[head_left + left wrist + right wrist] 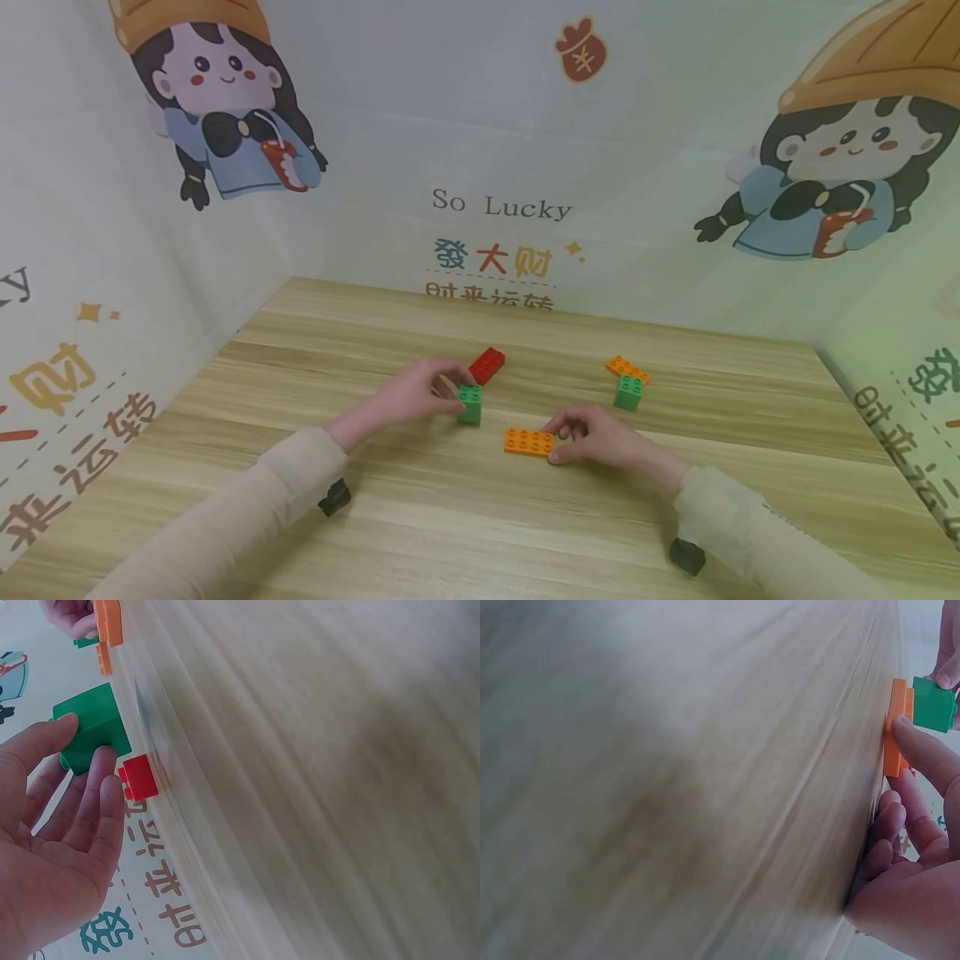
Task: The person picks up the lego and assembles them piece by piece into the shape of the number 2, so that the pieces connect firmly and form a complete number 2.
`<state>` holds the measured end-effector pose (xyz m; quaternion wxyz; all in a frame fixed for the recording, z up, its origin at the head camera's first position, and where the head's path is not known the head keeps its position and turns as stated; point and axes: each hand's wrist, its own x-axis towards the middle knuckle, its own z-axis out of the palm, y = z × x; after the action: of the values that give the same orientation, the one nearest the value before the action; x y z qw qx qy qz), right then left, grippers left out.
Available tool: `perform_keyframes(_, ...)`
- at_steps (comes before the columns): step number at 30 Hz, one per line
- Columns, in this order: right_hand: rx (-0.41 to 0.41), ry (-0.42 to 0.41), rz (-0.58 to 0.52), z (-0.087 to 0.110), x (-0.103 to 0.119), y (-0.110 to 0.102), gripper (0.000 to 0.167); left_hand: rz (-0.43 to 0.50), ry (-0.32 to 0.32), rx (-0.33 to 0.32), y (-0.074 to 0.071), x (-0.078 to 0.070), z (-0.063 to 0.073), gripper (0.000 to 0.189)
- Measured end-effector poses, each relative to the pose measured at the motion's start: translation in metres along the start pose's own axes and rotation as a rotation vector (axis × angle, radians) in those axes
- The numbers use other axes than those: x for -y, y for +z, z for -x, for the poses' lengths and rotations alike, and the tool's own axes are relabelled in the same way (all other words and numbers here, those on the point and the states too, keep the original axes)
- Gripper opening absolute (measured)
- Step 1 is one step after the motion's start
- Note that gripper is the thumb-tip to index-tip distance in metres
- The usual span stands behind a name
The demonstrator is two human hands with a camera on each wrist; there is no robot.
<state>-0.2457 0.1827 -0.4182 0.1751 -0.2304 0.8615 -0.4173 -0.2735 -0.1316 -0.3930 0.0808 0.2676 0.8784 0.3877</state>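
Observation:
My left hand (pixel 420 392) pinches a green toy brick (pixel 469 403) between thumb and fingers; in the left wrist view the brick (pixel 94 727) shows a plain face and sits close over the table. To its right, an orange flat brick (pixel 528 442) with two rows of studs lies on the wood. Thumb and forefinger of my right hand (pixel 596 437) grip the right end of that orange brick, as the right wrist view of the brick (pixel 894 742) also shows. Just behind the left fingers lies a red brick (pixel 488 365).
A second green brick (pixel 628 392) stands at the right, in front of another orange flat brick (pixel 627 368). Wood-grain table (pixel 450 533) spreads beneath everything. Printed cloth walls (pixel 375 167) enclose its back and sides.

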Motion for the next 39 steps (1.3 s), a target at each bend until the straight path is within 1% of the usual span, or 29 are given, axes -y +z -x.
perform_keyframes(6, 0.001, -0.003, 0.001, 0.0, 0.0, 0.0, 0.033, -0.006, -0.003, 0.008, 0.004, -0.002, -0.002, 0.033)
perform_keyframes(17, -0.001, -0.005, 0.018, -0.001, -0.001, 0.0, 0.032, 0.002, 0.026, 0.03, 0.013, -0.006, -0.003, 0.034)
perform_keyframes(26, 0.0, -0.001, 0.023, -0.001, -0.001, 0.001, 0.031, -0.003, 0.055, 0.033, 0.019, -0.01, -0.006, 0.032)
perform_keyframes(34, -0.006, -0.006, 0.015, -0.001, -0.002, 0.002, 0.03, 0.003, 0.048, 0.049, 0.025, -0.017, -0.008, 0.032)
perform_keyframes(39, -0.009, -0.007, 0.017, -0.002, -0.001, 0.002, 0.031, -0.004, 0.029, 0.042, 0.027, -0.019, -0.009, 0.031)
